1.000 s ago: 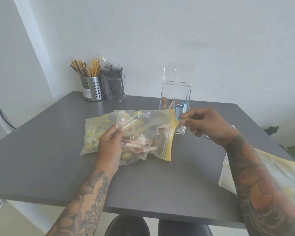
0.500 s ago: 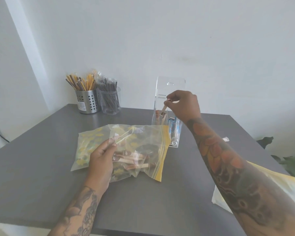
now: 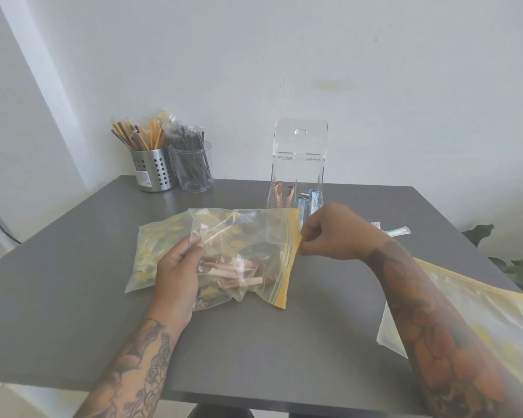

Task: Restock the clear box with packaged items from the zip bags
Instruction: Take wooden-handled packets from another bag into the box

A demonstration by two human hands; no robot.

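Two tattooed hands hold a clear zip bag (image 3: 242, 251) with a yellow seal strip open on a dark grey table (image 3: 73, 282), just in front of the clear acrylic box (image 3: 299, 164).

The left hand (image 3: 178, 267) pinches the bag's near film between thumb and fingers; the right hand (image 3: 332, 233) pinches the yellow strip at the bag's mouth. Inside the bag lie brown and tan stick-shaped packets (image 3: 239, 268). A second clear bag of yellow-printed packets (image 3: 157, 245) lies partly under it on the left. The box stands upright, lid raised, with brown packets (image 3: 281, 193) in its left compartment and blue packets (image 3: 308, 203) in its right. Another yellow-edged zip bag (image 3: 480, 312) lies under the right forearm. A perforated steel cup of straws (image 3: 153, 168) and a clear cup of dark sticks (image 3: 195, 167) stand at the far left edge.
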